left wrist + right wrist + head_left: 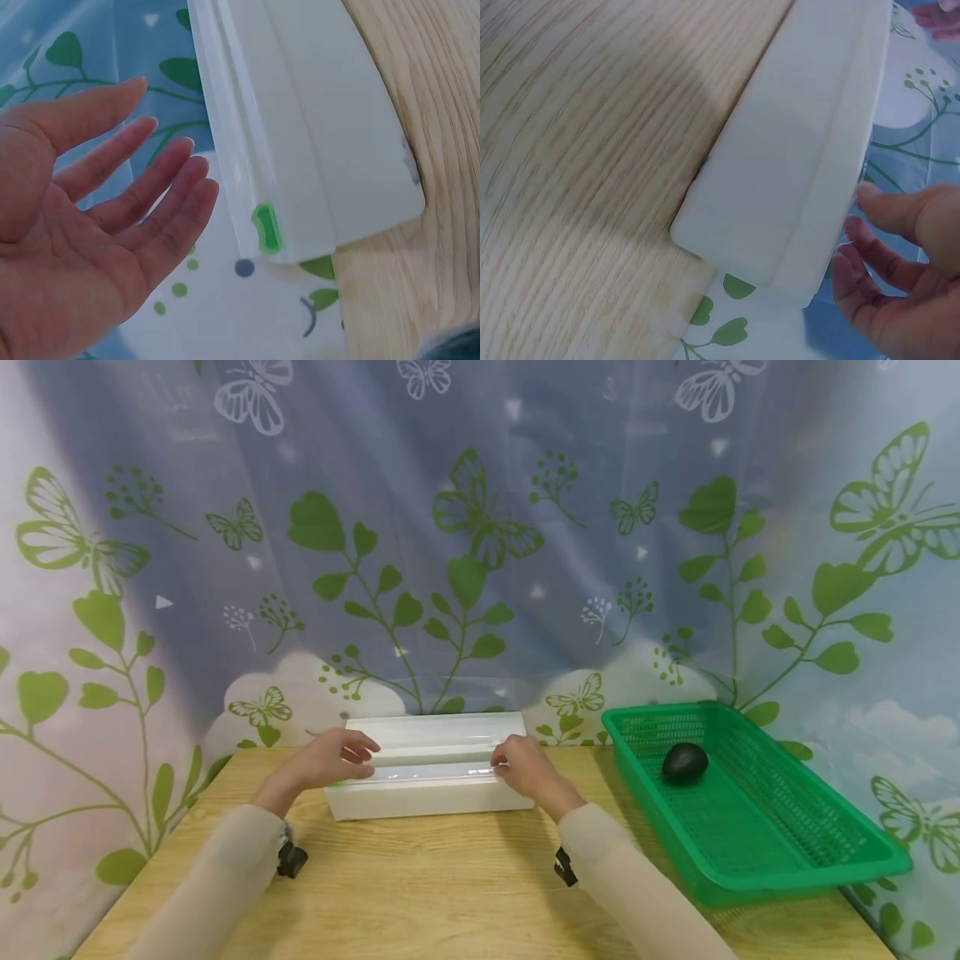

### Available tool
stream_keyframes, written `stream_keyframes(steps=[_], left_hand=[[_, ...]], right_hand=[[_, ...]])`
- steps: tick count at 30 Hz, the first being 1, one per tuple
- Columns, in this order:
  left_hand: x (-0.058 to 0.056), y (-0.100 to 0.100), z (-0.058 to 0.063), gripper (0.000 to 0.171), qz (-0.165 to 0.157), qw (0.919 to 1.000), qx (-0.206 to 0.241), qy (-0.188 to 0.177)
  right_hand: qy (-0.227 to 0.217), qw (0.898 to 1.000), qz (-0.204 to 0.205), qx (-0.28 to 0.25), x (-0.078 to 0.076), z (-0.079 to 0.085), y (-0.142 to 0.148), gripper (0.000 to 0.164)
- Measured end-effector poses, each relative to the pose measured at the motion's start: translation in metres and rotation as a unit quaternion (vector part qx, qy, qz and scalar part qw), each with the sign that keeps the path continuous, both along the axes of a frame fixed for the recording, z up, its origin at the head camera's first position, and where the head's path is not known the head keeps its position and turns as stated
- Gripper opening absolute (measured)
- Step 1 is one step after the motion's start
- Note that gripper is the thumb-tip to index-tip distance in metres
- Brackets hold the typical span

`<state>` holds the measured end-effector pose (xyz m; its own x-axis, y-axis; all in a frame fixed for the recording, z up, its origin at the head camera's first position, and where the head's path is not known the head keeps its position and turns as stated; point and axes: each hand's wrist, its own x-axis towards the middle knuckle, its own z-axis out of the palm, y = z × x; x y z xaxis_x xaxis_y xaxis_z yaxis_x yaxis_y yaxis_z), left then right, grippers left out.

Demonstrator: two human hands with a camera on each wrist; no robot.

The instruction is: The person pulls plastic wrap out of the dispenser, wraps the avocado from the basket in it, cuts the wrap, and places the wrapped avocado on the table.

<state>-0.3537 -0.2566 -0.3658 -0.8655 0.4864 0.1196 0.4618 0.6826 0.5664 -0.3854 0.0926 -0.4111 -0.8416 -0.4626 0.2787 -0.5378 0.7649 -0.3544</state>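
A long white plastic wrap dispenser lies across the table, its lid raised at the back. Clear plastic wrap shines along its front top edge. A green slide cutter sits at the left end. My left hand hovers over that end, thumb and fingers apart; in the left wrist view the left palm holds nothing. At the other end my right hand bends its fingers toward the thumb and pinches the edge of the wrap, right at the rim; the right fingertips show beside the dispenser.
On the right stands a green plastic basket with a dark avocado inside. A patterned curtain hangs behind the wooden table. Both forearms reach in from the front edge.
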Motion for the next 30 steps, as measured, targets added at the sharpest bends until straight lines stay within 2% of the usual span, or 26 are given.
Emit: stream_keyframes(steps=[5,9,15,18,23,27,30], left_hand=[[-0.005,0.009,-0.005,0.038,-0.008,0.9998,0.013,-0.013],[-0.008,0.018,-0.007,0.036,-0.016,0.9996,0.021,-0.013],[-0.013,0.031,-0.012,0.037,0.000,0.9999,-0.002,-0.013],[-0.017,0.035,-0.016,0.036,0.014,0.9996,-0.019,-0.017],[-0.023,0.033,-0.021,0.032,0.033,0.9987,-0.039,0.001],[-0.027,0.023,-0.024,0.016,0.052,0.9978,-0.038,0.016],[-0.030,0.015,-0.026,0.003,0.075,0.9967,-0.031,0.002]], right_hand=[[0.034,0.999,-0.006,0.001,-0.001,-0.002,-0.002,0.010],[0.042,0.999,-0.023,0.003,-0.002,-0.003,-0.002,0.010],[0.058,0.998,-0.026,0.006,-0.005,-0.001,-0.002,0.024],[0.065,0.997,-0.030,0.007,-0.005,-0.001,-0.002,0.020],[0.071,0.997,-0.031,0.007,-0.004,-0.001,-0.002,0.008],[0.069,0.997,-0.030,-0.006,-0.005,-0.001,-0.001,0.007],[0.057,0.998,-0.032,-0.019,-0.007,-0.001,0.001,0.008]])
